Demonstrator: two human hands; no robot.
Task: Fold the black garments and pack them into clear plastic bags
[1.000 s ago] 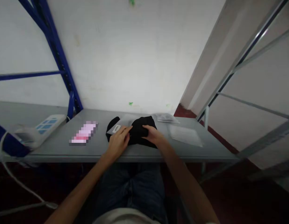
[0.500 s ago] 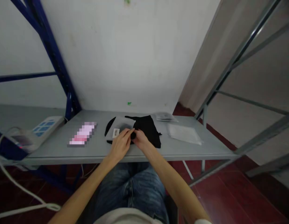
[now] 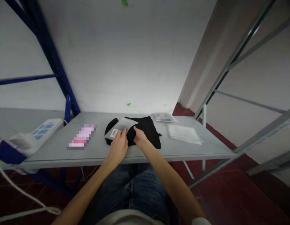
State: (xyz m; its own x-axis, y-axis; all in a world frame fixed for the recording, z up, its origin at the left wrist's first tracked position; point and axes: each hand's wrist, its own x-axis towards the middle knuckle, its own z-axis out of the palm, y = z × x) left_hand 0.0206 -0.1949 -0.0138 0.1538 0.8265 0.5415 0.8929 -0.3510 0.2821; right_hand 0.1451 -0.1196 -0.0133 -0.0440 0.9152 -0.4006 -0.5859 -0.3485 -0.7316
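On the grey table in front of me lies a folded black cloth (image 3: 148,128), soft and flat, perhaps a garment. Its left part is covered by a translucent plastic bag (image 3: 123,123) bearing a white barcode label (image 3: 114,133). My left hand (image 3: 119,144) grips the near edge of the bag, fingers on top and thumb hidden. Just to the right, my right hand (image 3: 139,137) pinches the black cloth beside the bag's curved edge, its thumb and index finger close together.
Flat clear plastic bags (image 3: 184,133) lie to the right, with another packet (image 3: 165,117) behind them. A pixelated pink object (image 3: 82,136) is on the left. Farther left sits a white power strip (image 3: 43,132) with a cable. A wall (image 3: 126,68) closes off the back.
My hands have moved slightly apart from where they met over a dark bunched bit. The bag's edge now shows as a curve between them, over the black cloth.
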